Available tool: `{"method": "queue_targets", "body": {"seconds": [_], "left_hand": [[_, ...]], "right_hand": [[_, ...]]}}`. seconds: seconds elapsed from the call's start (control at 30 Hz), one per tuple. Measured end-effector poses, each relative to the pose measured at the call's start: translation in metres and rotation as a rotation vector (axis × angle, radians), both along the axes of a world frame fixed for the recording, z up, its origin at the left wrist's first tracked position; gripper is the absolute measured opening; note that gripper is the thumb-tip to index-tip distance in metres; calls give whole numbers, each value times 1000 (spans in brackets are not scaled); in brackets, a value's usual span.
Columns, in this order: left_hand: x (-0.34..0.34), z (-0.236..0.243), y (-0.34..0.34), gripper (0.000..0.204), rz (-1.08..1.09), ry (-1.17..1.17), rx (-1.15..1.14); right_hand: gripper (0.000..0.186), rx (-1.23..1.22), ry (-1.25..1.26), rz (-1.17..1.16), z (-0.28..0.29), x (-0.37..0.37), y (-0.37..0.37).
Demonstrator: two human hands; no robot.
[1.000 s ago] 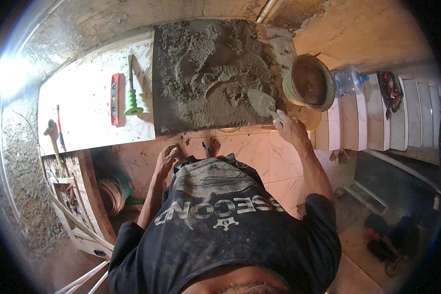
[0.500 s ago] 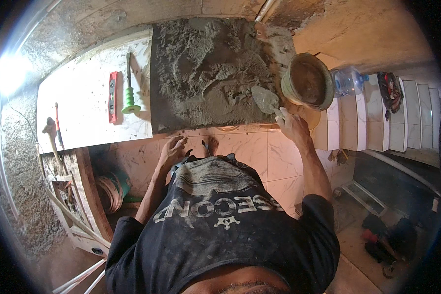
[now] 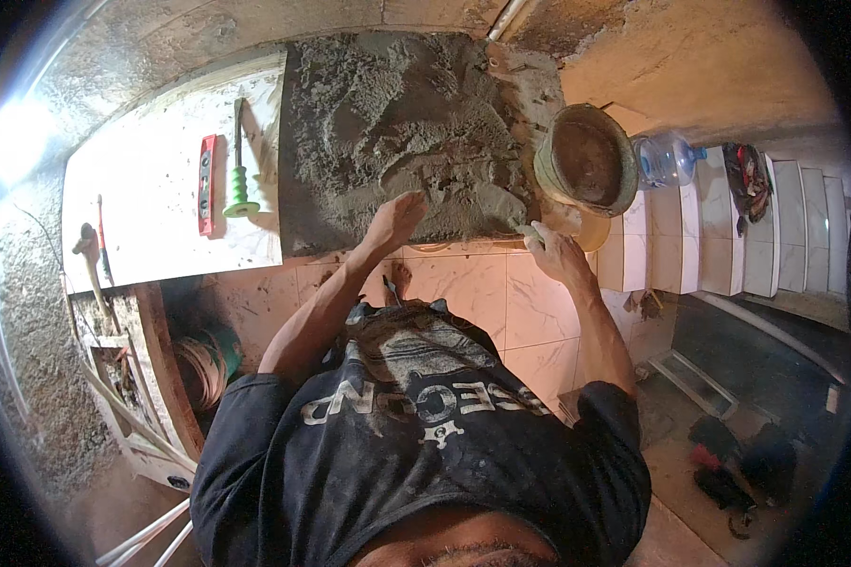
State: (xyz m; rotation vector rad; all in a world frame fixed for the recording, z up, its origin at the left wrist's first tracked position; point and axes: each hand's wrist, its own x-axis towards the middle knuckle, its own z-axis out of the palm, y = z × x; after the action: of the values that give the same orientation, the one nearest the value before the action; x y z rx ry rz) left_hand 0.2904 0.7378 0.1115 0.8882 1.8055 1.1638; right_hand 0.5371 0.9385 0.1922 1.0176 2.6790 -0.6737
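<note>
My right hand is closed round the handle of a trowel. The trowel's mortar-smeared blade lies against the right front part of the wet grey mortar bed. My left hand reaches over the front edge of the mortar, left of the trowel. Its fingers are close together and blurred, and I cannot make out how far they are curled. A round bucket with brownish-grey contents stands just beyond my right hand.
Left of the mortar, a white slab bears a red spirit level, a green-handled chisel and a hammer. A clear water jug lies by white steps at right. Pinkish tiles cover the floor below.
My left hand has risen from beside my body to above the mortar's front edge. The trowel blade has shifted slightly down and left, with my right hand still gripping it.
</note>
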Motion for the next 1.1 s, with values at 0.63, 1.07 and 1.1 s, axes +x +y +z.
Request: {"method": "queue_targets", "body": {"seconds": [0.63, 1.07, 1.1], "left_hand": [[11, -121, 116, 28, -61, 423, -86], [39, -80, 129, 33, 20, 532, -165], [41, -80, 131, 31, 21, 535, -205]], "right_hand": [[34, 43, -3, 140, 20, -23, 11], [37, -27, -49, 119, 22, -35, 17], [37, -27, -45, 118, 21, -30, 18]]}}
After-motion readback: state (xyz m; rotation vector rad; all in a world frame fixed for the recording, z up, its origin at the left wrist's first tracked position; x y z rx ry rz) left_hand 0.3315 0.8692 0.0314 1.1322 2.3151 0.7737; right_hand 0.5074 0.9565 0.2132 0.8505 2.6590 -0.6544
